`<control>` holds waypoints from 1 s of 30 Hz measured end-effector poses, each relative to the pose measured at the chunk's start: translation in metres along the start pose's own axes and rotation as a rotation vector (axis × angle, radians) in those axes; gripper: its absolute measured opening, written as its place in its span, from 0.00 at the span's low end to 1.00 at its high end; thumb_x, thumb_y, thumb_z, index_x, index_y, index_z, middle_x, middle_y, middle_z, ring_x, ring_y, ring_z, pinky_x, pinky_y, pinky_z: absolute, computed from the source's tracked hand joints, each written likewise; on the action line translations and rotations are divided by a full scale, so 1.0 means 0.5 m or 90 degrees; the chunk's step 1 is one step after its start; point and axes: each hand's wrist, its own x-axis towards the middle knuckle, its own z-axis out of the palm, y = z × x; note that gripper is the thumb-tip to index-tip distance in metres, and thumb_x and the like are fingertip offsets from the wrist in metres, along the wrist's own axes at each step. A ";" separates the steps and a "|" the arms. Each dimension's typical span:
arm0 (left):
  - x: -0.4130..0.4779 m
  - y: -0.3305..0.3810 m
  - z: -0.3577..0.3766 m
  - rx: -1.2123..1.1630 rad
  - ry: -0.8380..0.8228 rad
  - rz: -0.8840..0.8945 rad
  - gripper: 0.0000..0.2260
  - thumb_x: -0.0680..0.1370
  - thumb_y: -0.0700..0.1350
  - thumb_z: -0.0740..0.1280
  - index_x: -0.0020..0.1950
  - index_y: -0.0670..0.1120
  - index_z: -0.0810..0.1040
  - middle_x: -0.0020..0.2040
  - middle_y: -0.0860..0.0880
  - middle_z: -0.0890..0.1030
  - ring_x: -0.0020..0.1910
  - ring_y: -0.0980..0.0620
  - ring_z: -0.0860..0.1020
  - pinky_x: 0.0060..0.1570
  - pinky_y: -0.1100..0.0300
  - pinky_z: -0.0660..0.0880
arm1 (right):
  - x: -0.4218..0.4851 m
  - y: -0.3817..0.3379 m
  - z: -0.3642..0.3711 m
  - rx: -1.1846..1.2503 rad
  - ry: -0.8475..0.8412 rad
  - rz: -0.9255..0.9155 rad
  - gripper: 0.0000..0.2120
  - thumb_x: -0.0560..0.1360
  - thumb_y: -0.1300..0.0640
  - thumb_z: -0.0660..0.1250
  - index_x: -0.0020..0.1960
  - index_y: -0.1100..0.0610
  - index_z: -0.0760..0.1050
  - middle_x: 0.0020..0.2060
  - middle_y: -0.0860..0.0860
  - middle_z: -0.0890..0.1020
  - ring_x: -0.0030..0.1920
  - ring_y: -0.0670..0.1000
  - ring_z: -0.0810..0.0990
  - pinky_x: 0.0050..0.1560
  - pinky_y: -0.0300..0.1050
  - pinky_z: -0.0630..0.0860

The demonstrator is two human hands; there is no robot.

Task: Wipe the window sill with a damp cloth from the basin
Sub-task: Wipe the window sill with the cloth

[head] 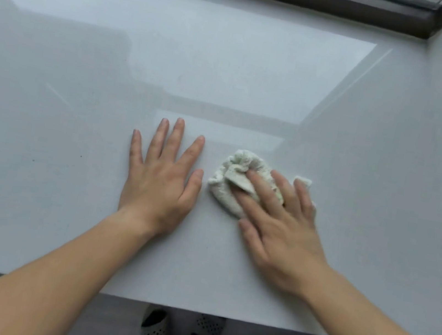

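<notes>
Pressing flat with straight fingers, the right hand (pixel 283 223) pins the bunched cloth (pixel 236 182) against the sill (pixel 230 67); left hand (pixel 163 169) lies flat and spread beside it. Soft and limp, it likely slides best under the palm.

Pale window sill (pixel 227 81): crumpled white cloth (pixel 223 198), flat left grip (pixel 159 183)

Both forearms (pixel 59 266) are bare from the wrists back to the frame's edge. The left hand (pixel 158 183) and right hand (pixel 276 228) have short, plain nails. Nearer the person than either hand, two feet wear pale slippers (pixel 154 333) dotted with small dark holes, with dark cloth above them.
</notes>
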 end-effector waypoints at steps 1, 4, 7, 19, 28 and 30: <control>0.000 0.001 0.000 0.000 0.002 -0.001 0.27 0.79 0.58 0.47 0.79 0.55 0.55 0.81 0.46 0.49 0.79 0.47 0.43 0.74 0.37 0.40 | 0.010 0.027 -0.001 -0.005 0.009 0.037 0.25 0.81 0.40 0.48 0.77 0.41 0.61 0.80 0.45 0.58 0.79 0.56 0.54 0.77 0.59 0.44; 0.000 0.003 0.003 -0.003 -0.003 -0.006 0.27 0.79 0.58 0.46 0.79 0.56 0.53 0.81 0.47 0.47 0.79 0.48 0.42 0.74 0.37 0.38 | 0.051 0.051 -0.008 0.041 0.045 0.246 0.28 0.79 0.39 0.44 0.79 0.40 0.55 0.80 0.43 0.51 0.79 0.55 0.47 0.76 0.56 0.35; 0.000 0.002 0.002 -0.005 -0.002 -0.005 0.27 0.79 0.57 0.47 0.79 0.56 0.53 0.81 0.47 0.47 0.79 0.48 0.42 0.74 0.38 0.38 | -0.002 -0.055 0.002 0.050 0.074 0.218 0.29 0.79 0.39 0.49 0.79 0.43 0.58 0.80 0.46 0.54 0.79 0.58 0.49 0.76 0.63 0.41; -0.079 -0.005 -0.023 -0.182 0.015 0.050 0.28 0.79 0.60 0.41 0.74 0.55 0.66 0.80 0.50 0.57 0.79 0.51 0.46 0.72 0.39 0.30 | -0.109 -0.144 0.022 0.060 0.042 0.206 0.29 0.79 0.38 0.49 0.79 0.43 0.57 0.81 0.47 0.52 0.80 0.58 0.46 0.76 0.64 0.40; -0.107 0.004 0.010 -0.044 -0.012 0.046 0.29 0.78 0.62 0.44 0.75 0.52 0.61 0.81 0.47 0.52 0.79 0.46 0.44 0.70 0.30 0.35 | -0.182 -0.068 0.035 0.037 0.037 0.294 0.27 0.81 0.40 0.43 0.80 0.41 0.51 0.81 0.44 0.49 0.80 0.55 0.44 0.76 0.58 0.35; -0.107 0.021 0.008 -0.060 -0.011 0.022 0.28 0.78 0.61 0.45 0.74 0.50 0.62 0.80 0.46 0.52 0.79 0.45 0.44 0.69 0.28 0.35 | -0.189 -0.112 0.040 0.037 0.041 0.306 0.29 0.80 0.40 0.45 0.80 0.42 0.50 0.81 0.45 0.47 0.80 0.56 0.41 0.76 0.60 0.34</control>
